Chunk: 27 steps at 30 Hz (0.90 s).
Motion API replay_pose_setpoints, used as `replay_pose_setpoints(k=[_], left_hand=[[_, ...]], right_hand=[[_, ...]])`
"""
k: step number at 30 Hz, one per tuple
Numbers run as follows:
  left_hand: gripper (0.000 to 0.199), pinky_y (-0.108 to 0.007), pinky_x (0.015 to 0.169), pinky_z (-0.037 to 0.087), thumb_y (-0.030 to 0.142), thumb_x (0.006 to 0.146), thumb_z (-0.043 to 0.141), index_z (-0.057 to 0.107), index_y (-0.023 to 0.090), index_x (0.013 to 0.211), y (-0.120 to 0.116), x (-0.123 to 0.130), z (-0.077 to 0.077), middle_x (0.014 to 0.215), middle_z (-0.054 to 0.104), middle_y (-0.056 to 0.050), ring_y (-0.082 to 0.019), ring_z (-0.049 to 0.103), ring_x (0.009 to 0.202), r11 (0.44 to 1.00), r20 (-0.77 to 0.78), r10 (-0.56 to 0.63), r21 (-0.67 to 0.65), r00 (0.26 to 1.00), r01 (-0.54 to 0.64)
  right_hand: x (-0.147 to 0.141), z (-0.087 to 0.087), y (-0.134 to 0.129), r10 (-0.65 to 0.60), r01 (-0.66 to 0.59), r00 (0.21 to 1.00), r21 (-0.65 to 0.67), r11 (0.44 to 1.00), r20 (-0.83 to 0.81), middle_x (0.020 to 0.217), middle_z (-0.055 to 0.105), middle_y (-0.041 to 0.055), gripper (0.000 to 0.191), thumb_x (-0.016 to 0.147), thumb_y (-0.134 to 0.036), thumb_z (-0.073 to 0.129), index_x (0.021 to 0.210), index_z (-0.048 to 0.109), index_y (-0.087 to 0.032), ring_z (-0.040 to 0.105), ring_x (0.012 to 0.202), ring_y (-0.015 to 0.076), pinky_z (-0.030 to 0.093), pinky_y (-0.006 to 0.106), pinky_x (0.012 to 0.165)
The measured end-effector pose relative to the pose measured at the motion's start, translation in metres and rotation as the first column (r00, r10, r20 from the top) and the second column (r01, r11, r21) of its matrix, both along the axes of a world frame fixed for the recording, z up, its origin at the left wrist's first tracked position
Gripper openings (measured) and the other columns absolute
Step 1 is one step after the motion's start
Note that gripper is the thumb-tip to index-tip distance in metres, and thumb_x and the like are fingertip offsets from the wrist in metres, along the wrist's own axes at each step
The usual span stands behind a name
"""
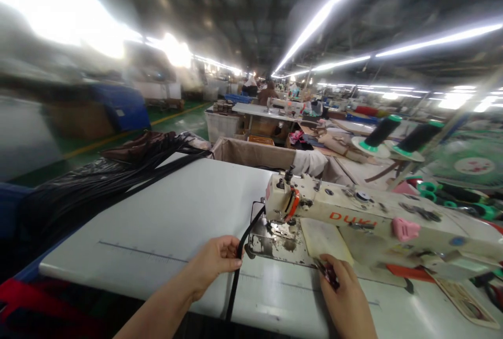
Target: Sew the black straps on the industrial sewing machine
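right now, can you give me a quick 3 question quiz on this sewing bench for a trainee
1. True or false: the left hand pinches the black strap.
2. Where does the strap lead? A) under the head of the sewing machine B) onto the thread cones C) into the cloth-lined bin
3. Fill in: the right hand rests at the front of the machine's ____ plate.

Key: 1 true; 2 A; 3 metal

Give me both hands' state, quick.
Left hand: closed, pinching the black strap.
Right hand: closed on a small dark tool; kind cannot be told.
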<state>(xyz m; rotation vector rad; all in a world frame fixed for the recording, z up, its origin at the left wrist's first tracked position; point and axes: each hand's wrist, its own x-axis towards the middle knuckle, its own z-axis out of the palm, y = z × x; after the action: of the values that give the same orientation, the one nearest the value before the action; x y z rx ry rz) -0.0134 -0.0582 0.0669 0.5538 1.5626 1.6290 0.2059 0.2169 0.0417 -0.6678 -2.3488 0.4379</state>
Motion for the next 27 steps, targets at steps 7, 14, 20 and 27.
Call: replay_pose_setpoints(k=[7, 14, 20, 27], left_hand=[[0.023, -0.040, 0.089, 0.054, 0.020, 0.073, 0.069, 0.063, 0.020, 0.095, 0.007, 0.037, -0.030, 0.113, 0.069, -0.010, -0.027, 0.067, 0.100, 0.938, -0.507, 0.076, -0.255, 0.859, -0.234], [0.088, -0.051, 0.131, 0.018, 0.017, 0.079, 0.060, 0.031, 0.027, 0.161, 0.009, 0.021, 0.001, 0.174, 0.021, -0.004, -0.030, 0.016, 0.160, 0.896, -0.806, -0.359, -0.439, 0.471, -0.068], [0.075, -0.059, 0.128, 0.020, 0.047, 0.096, 0.053, 0.027, 0.022, 0.162, 0.056, -0.026, 0.004, 0.172, 0.025, -0.007, -0.032, 0.015, 0.160, 0.864, -0.823, -0.470, -0.503, 0.319, -0.025], [0.050, -0.058, 0.127, 0.023, 0.040, 0.104, 0.042, 0.046, 0.030, 0.153, 0.087, -0.059, -0.010, 0.163, 0.046, -0.002, -0.026, 0.030, 0.156, 0.868, -0.870, -0.450, -0.479, 0.201, -0.134]], right_hand=[[0.000, -0.008, 0.013, -0.139, 0.102, 0.985, 0.302, 0.948, 0.106, 0.109, 0.069, 0.0157, 0.043, 0.094, -0.041, 0.046, 0.125, 0.066, -0.018, 0.070, 0.095, 0.0327, 0.056, 0.048, 0.078], [-0.010, -0.002, -0.020, -0.246, 0.202, 0.969, 0.502, 0.841, 0.021, 0.103, 0.069, 0.0149, 0.045, 0.100, -0.045, 0.039, 0.118, 0.067, -0.015, 0.068, 0.095, 0.0332, 0.048, 0.049, 0.084], [-0.009, 0.007, -0.031, -0.225, 0.193, 0.974, 0.528, 0.827, -0.003, 0.096, 0.068, 0.0131, 0.042, 0.103, -0.044, 0.036, 0.111, 0.066, -0.015, 0.065, 0.094, 0.0315, 0.043, 0.046, 0.089], [-0.002, 0.001, -0.026, -0.189, 0.147, 0.982, 0.535, 0.832, 0.025, 0.092, 0.069, 0.0096, 0.032, 0.102, -0.037, 0.039, 0.107, 0.064, -0.018, 0.064, 0.089, 0.0288, 0.041, 0.042, 0.088]])
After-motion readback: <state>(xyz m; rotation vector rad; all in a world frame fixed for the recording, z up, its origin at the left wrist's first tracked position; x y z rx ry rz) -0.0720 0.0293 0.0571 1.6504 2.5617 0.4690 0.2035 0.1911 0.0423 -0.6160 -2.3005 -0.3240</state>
